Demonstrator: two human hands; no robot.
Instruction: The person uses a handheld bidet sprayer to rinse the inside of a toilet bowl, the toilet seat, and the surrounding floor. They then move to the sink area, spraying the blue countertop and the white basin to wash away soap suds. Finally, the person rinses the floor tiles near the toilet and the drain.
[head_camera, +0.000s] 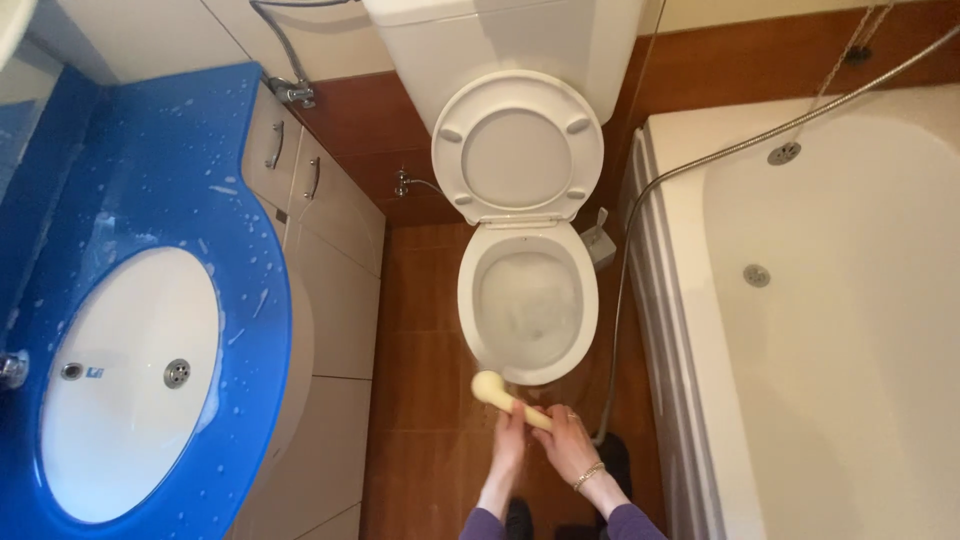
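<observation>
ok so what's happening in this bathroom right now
A person stands before an open toilet, seat lid raised. Both hands hold a cream shower head: the left hand and right hand grip its handle, with the head just off the front rim of the bowl. Its metal hose runs up along the bathtub. The bowl water looks foamy. A blue countertop with a white sink is on the left.

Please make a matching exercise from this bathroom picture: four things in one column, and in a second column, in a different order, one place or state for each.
Things:
1. toilet lid
2. shower head
3. sink
4. bathtub

Places or states:
A. set in the blue countertop
B. raised against the cistern
C. along the right side
D. held in both hands, the left hand and the right hand

Pairs: 1-B, 2-D, 3-A, 4-C
</observation>
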